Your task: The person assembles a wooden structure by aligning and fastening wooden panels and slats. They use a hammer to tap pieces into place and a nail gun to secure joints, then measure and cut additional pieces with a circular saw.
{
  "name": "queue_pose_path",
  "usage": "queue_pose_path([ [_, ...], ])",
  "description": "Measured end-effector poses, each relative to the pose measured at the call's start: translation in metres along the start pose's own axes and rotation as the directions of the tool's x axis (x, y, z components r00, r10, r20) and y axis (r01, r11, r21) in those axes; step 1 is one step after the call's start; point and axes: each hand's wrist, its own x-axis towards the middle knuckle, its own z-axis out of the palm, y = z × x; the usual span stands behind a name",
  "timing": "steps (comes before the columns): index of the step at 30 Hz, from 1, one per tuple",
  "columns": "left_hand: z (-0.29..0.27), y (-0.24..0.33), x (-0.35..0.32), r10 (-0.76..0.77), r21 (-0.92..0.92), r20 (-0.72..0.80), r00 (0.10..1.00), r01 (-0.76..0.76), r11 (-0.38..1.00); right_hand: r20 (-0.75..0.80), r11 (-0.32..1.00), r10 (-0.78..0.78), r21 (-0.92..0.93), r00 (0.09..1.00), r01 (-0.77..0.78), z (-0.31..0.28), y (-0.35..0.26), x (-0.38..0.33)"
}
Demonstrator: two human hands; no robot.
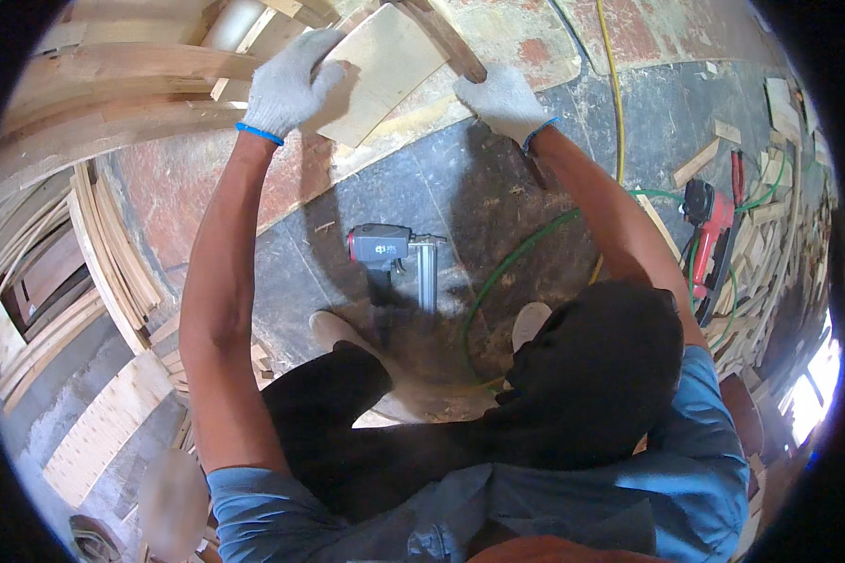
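Observation:
A pale, flat wooden board (385, 70) is tilted in front of me, its far corner at the top edge of the view. My left hand (291, 86), in a white knit glove with a blue cuff, is closed on the board's left edge, thumb toward its face. Along the board's right side runs a narrower brown wooden strip (453, 42). My right hand (502, 101), gloved the same way, is closed around the near end of that strip; most of its fingers are hidden. A thin dark piece shows below the right wrist, too little of it to name.
A grey-and-black nail gun (394, 246) lies on the floor between my feet. Farther right is a red nail gun (714, 235) with a green hose (516, 251), beside scattered wood offcuts (756, 253). A yellow hose (614, 94) crosses the floor. Timber frames (131, 89) stand at left.

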Motion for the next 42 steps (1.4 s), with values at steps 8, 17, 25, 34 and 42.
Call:
queue_pose_path([
  [8,0.001,0.037,-0.01,-0.053,-0.079,0.107,0.993,0.062,0.995,0.048,0.959,0.065,0.274,0.997,-0.076,-0.048,-0.01,-0.032],
  [17,0.003,0.042,-0.022,-0.096,-0.056,0.077,0.992,0.1,0.993,0.236,0.756,0.262,0.553,0.936,-0.351,-0.075,0.004,-0.033],
  [25,-0.006,0.053,-0.016,-0.171,-0.069,0.271,0.947,0.196,0.978,0.558,0.622,0.232,0.544,0.797,-0.563,-0.076,-0.005,-0.052],
  [34,0.008,-0.016,0.019,-0.046,-0.115,0.234,0.971,0.075,0.991,0.442,0.695,0.139,0.594,0.886,-0.405,-0.046,0.028,-0.039],
  [42,0.004,0.001,0.005,-0.166,-0.347,0.346,0.924,0.29,0.892,0.495,0.624,0.145,0.626,0.857,-0.467,-0.078,-0.026,-0.044],
])
